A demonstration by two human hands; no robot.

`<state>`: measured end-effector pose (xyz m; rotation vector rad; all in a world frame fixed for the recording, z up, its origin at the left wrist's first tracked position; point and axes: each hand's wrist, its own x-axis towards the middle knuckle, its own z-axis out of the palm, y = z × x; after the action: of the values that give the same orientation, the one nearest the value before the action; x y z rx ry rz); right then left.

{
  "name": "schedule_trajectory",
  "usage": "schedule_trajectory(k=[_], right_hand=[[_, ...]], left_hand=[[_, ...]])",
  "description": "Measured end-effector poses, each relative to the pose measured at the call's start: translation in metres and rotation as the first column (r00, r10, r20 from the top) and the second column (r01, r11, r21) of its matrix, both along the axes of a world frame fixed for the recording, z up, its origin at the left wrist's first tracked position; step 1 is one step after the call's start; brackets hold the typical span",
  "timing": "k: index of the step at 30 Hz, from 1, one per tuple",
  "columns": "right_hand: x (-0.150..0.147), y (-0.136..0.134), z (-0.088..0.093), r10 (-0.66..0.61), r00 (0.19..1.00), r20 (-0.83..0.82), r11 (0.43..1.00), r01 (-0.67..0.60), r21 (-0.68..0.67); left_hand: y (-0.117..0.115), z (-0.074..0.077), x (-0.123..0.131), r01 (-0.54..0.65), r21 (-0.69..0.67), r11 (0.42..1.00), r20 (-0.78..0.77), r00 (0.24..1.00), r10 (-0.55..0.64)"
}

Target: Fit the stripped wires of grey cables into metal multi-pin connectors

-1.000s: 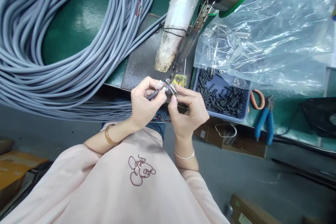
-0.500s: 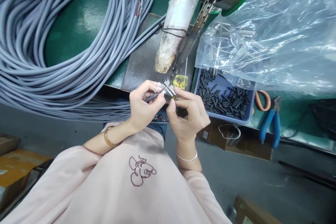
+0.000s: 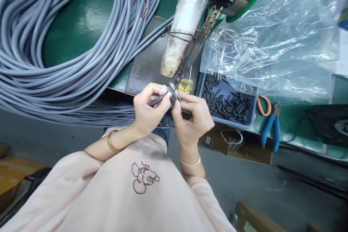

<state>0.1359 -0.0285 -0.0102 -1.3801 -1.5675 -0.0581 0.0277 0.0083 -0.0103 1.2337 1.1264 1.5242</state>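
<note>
My left hand (image 3: 150,108) pinches a grey cable (image 3: 156,101) close to its stripped end, where thin coloured wires (image 3: 164,94) fan out. White coverings show on that thumb and fingertip. Between thumb and fingers of my right hand (image 3: 192,116) is a small metal multi-pin connector (image 3: 173,90), held at a slant against the wire ends. A soldering iron (image 3: 197,49) points down from above, its tip just over the connector. Thin solder wire (image 3: 190,74) hangs beside it, above a yellow piece (image 3: 185,86). Whether any wire is joined to a pin is too small to tell.
Looped grey cables (image 3: 108,54) cover the left of the green bench. At right are a blue tray (image 3: 223,92) of short black tubes, a clear plastic bag (image 3: 285,43) of connectors, and blue-and-orange cutters (image 3: 271,127). A plastic-wrapped white cylinder (image 3: 178,32) stands beside the iron.
The view has shifted slightly, so things at the right sit further left. Both hands keep their hold; the connector's row of pins now faces the camera a little more.
</note>
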Motion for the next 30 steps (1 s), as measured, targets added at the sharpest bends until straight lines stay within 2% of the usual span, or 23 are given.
schedule_trajectory(k=[7,16,21,24,27,30], right_hand=[[0.002,0.004,-0.003,-0.009,0.999,0.050,0.999,0.007,0.035],[0.003,0.005,0.001,-0.024,0.998,0.057,0.998,0.021,0.054],[0.006,0.001,-0.002,0.002,0.990,0.140,0.998,-0.010,0.058],[0.008,-0.002,-0.002,-0.012,0.989,0.147,0.998,0.002,0.067],[0.010,-0.005,0.001,-0.027,0.998,0.059,0.999,0.024,0.048],[0.010,-0.009,0.007,0.007,0.991,-0.137,0.991,-0.026,-0.133]], left_hand=[[0.003,-0.008,0.002,-0.027,0.134,0.991,-0.068,0.997,0.036],[0.006,-0.008,0.001,-0.009,0.217,0.976,-0.097,0.995,0.031],[0.002,-0.012,-0.004,0.069,0.153,0.986,-0.132,0.990,-0.049],[-0.001,-0.009,-0.007,0.103,0.101,0.990,-0.121,0.988,-0.090],[-0.004,-0.002,-0.012,0.188,0.003,0.982,-0.072,0.980,-0.187],[-0.007,0.008,-0.021,0.322,-0.116,0.940,0.059,0.946,-0.317]])
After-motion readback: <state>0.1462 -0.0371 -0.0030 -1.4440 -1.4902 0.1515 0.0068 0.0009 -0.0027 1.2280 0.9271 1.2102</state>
